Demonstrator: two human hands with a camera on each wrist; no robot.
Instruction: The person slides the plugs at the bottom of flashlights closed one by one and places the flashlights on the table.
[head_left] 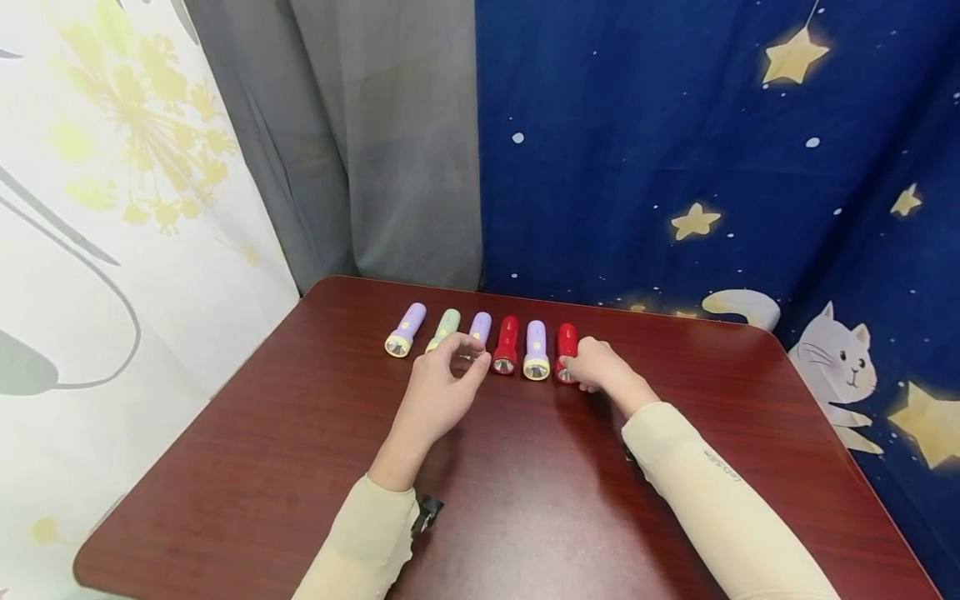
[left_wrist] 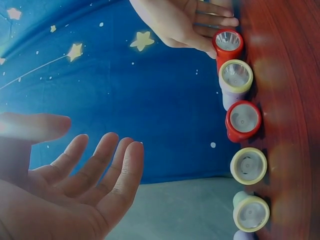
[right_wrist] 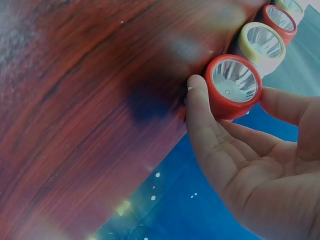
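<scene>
Small flashlights lie in a row on the table, lens ends facing me. My right hand (head_left: 598, 364) holds the rightmost red flashlight (head_left: 567, 336) by its head; in the right wrist view the thumb and a finger lie on either side of its red rim (right_wrist: 234, 107). Left of it come a purple flashlight (head_left: 536, 339), another red flashlight (head_left: 507, 337), a second purple flashlight (head_left: 482, 322), a green flashlight (head_left: 450, 318) and a third purple flashlight (head_left: 409, 323). My left hand (head_left: 438, 392) hovers in front of the row, fingers loosely bent, holding nothing; it partly hides the green and middle purple ones.
The dark red wooden table (head_left: 517, 467) has rounded corners. Behind it hang a grey curtain (head_left: 412, 150) and a blue curtain (head_left: 615, 167) with stars, and a white patterned cloth (head_left: 150, 308) is at the left.
</scene>
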